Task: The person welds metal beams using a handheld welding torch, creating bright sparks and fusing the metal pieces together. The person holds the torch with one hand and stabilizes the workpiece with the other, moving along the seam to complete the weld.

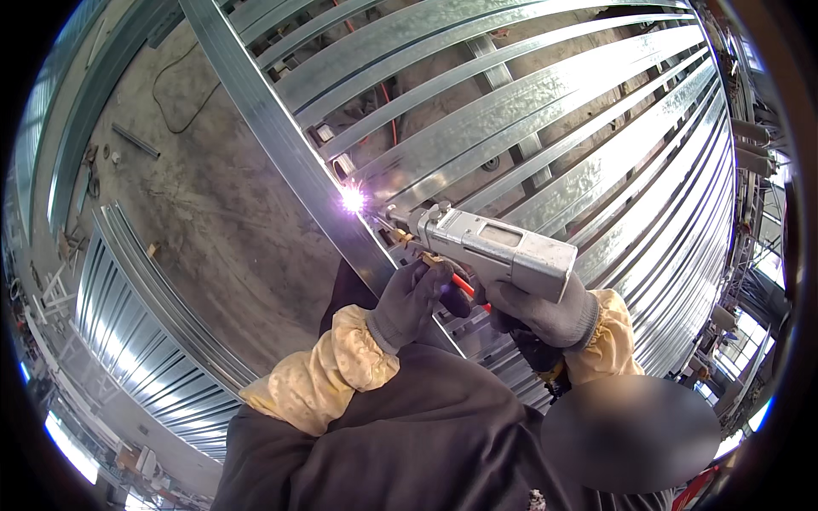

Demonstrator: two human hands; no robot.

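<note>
A boxy silver welding tool [490, 244] sits just right of the middle of the frame, tilted so that its nose points to the left and up, toward a bright violet-white spark [353, 199] near the centre. The right hand [550, 313], in a grey glove, is wrapped around the underside of the tool's rear end; its fingers are curled in, and the tool's body hides part of the grip. The left hand [407, 300], also gloved in grey, is below the tool's nose, fingers bent in at the front end of a short red hose [464, 288]; whether they close fully on it, I cannot tell. The spark burns at the edge of a long metal beam [256, 128] that slants down from the top left, where shiny metal slats [511, 106] meet it and fan out across the upper right. Yellow sleeves [328, 370] cover both forearms. Bare grey floor [209, 204] shows at left, with a thin dark cable [158, 100] lying on it, and more metal strips [153, 345] are stacked toward the lower left.
</note>
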